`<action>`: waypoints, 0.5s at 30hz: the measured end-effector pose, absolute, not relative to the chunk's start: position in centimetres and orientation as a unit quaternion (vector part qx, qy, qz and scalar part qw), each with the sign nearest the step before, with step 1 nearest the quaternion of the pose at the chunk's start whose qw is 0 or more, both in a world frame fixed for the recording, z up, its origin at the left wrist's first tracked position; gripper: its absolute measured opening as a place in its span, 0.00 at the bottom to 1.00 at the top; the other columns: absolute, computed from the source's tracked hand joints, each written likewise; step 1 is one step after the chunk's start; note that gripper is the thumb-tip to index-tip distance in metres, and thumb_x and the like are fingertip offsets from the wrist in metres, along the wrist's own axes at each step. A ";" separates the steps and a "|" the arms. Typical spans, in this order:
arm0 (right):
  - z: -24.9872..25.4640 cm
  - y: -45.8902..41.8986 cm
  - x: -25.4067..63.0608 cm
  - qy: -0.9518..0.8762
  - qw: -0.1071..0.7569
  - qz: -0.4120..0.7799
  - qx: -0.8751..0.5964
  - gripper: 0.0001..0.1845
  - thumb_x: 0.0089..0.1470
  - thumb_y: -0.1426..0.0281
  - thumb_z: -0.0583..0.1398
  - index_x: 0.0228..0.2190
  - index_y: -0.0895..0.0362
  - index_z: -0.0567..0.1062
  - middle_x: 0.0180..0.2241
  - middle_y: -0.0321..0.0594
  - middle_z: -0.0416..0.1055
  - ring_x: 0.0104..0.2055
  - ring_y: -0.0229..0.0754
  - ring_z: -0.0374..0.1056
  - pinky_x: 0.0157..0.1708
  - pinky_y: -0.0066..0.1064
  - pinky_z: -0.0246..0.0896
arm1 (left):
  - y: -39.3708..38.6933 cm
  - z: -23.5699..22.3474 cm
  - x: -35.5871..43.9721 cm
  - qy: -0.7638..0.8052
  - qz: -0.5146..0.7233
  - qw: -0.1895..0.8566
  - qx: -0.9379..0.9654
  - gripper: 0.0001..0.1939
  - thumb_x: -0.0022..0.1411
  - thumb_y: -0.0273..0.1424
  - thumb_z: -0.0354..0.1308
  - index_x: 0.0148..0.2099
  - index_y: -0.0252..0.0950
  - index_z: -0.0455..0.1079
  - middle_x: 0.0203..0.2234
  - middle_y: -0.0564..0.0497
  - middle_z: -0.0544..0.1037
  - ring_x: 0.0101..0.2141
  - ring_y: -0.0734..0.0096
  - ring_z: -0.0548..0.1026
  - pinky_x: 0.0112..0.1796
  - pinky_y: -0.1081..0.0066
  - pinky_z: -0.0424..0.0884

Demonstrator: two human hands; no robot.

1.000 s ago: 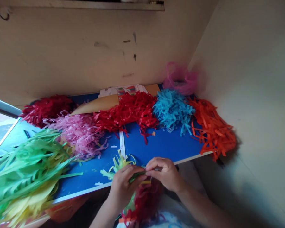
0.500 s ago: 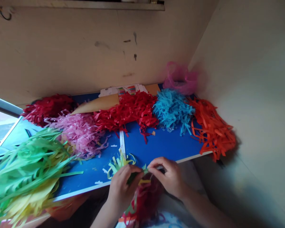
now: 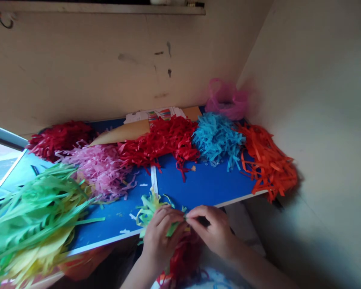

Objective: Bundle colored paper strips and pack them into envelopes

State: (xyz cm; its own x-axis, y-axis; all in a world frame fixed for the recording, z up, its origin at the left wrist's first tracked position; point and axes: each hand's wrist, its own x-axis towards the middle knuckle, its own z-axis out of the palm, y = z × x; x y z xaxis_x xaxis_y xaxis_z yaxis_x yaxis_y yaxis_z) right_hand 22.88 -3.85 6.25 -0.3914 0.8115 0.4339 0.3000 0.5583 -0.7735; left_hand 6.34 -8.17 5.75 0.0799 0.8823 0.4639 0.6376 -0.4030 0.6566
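At the table's near edge, my left hand (image 3: 164,230) is closed around a tassel of green and yellow paper strips (image 3: 147,206), whose loose ends fan out past the fingers to the left. My right hand (image 3: 212,226) pinches with thumb and index finger close to the left fingertips. What lies in that pinch is too small to make out, though a bit of green paper shows beside it. Below both hands, a bunch of red paper strips (image 3: 183,257) hangs near my lap, partly hidden by the left hand and forearm.
Heaps of green paper strips (image 3: 39,212), pink strips (image 3: 104,168), red strips (image 3: 171,136), blue strips (image 3: 218,136) and orange strips (image 3: 269,160) lie on the blue table (image 3: 210,180). A pink plastic bag (image 3: 228,104) stands in the corner. A shelf (image 3: 108,8) juts from the wall.
My left hand has shifted slightly right and its fingers have closed further over the green and yellow tassel. The right hand stays pinched beside it, a little lower.
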 end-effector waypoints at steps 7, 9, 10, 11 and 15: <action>3.7 -4.0 28.5 -0.754 0.346 0.338 -0.445 0.06 0.59 0.67 0.61 0.34 0.52 0.80 0.30 0.39 0.80 0.31 0.41 0.76 0.32 0.28 0.70 | -11.4 7.5 1.7 0.601 0.405 0.172 0.667 0.01 0.61 0.30 0.60 0.35 0.41 0.72 0.28 0.53 0.78 0.27 0.72 0.78 0.28 0.78 0.74; 1.5 -4.3 29.4 -0.792 0.292 0.316 -0.433 0.10 0.61 0.68 0.59 0.37 0.52 0.81 0.30 0.40 0.79 0.31 0.42 0.75 0.32 0.29 0.69 | -11.8 7.5 0.6 0.599 0.421 0.212 0.647 0.01 0.60 0.29 0.62 0.34 0.41 0.73 0.27 0.54 0.78 0.26 0.73 0.77 0.27 0.80 0.73; 0.3 -4.5 29.4 -0.815 0.270 0.294 -0.419 0.11 0.61 0.69 0.58 0.40 0.52 0.81 0.31 0.41 0.79 0.31 0.42 0.75 0.32 0.29 0.68 | -11.8 7.4 0.6 0.586 0.424 0.241 0.647 0.02 0.60 0.29 0.62 0.34 0.40 0.74 0.27 0.53 0.78 0.26 0.73 0.77 0.27 0.79 0.73; -0.9 -4.7 29.1 -0.835 0.253 0.266 -0.410 0.13 0.62 0.70 0.56 0.43 0.53 0.80 0.32 0.42 0.79 0.32 0.42 0.75 0.33 0.30 0.68 | -11.8 7.2 0.8 0.572 0.424 0.270 0.648 0.03 0.60 0.28 0.61 0.34 0.40 0.75 0.27 0.53 0.78 0.26 0.72 0.77 0.27 0.79 0.73; -3.6 -5.3 27.8 -0.864 0.238 0.176 -0.408 0.15 0.62 0.73 0.55 0.46 0.56 0.78 0.36 0.46 0.78 0.34 0.43 0.73 0.38 0.32 0.65 | -12.5 6.7 2.0 0.575 0.422 0.316 0.626 0.04 0.61 0.31 0.60 0.36 0.39 0.77 0.25 0.52 0.79 0.24 0.73 0.76 0.26 0.78 0.72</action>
